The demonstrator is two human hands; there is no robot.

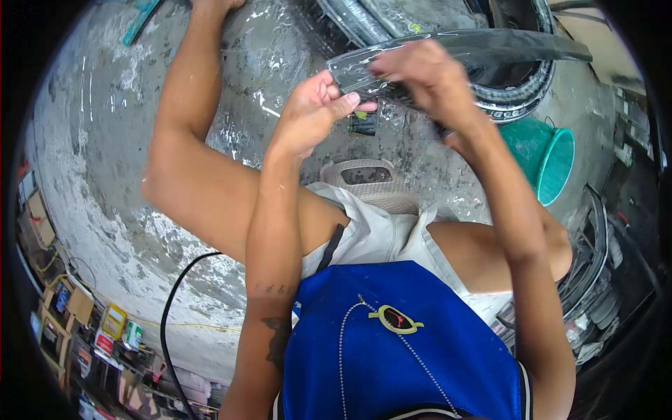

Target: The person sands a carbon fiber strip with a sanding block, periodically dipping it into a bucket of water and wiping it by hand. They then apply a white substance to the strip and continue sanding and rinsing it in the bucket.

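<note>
My left hand [311, 112] pinches the left end of a long, curved, glossy dark strip [518, 45] between thumb and fingers. The strip looks wet, with pale streaks and a woven-looking pattern along its right part, and it tapers to the right. Over its left half is my right hand [430, 80], fingers bent toward the surface and smeared by motion; whether they grip anything I cannot tell. Just below the left hand, a small black block [363, 124] with a yellow-green patch lies on the wet concrete floor [238, 91].
Black tires [521, 108] lie behind the strip. A green bucket [560, 164] stands by my right knee. Between my legs shows a beige woven-pattern stool [360, 183]. A black hose [168, 308] curves on the left, near shelves with cans [113, 320]. A teal tool [142, 21] lies top left.
</note>
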